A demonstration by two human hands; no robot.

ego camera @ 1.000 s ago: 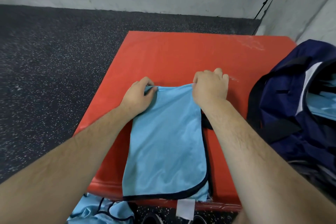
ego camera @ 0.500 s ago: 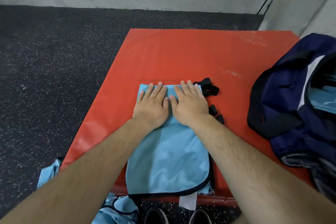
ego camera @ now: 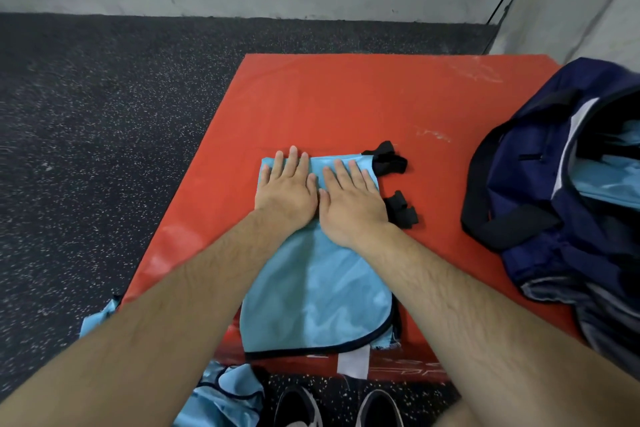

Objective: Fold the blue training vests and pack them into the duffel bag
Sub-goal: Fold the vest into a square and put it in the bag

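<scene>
On the red mat (ego camera: 346, 107), the navy duffel bag (ego camera: 540, 191) lies open at 3 o'clock, light-blue fabric (ego camera: 609, 180) showing inside, and the folded blue vest (ego camera: 311, 288) lies toward 6 o'clock. A second earlier both hands pinched the vest's far edge; now the left hand (ego camera: 287, 189) and right hand (ego camera: 349, 204) press flat side by side on it. Each grip is spread with straight fingers, and black straps (ego camera: 389, 159) stick out at 3 o'clock.
</scene>
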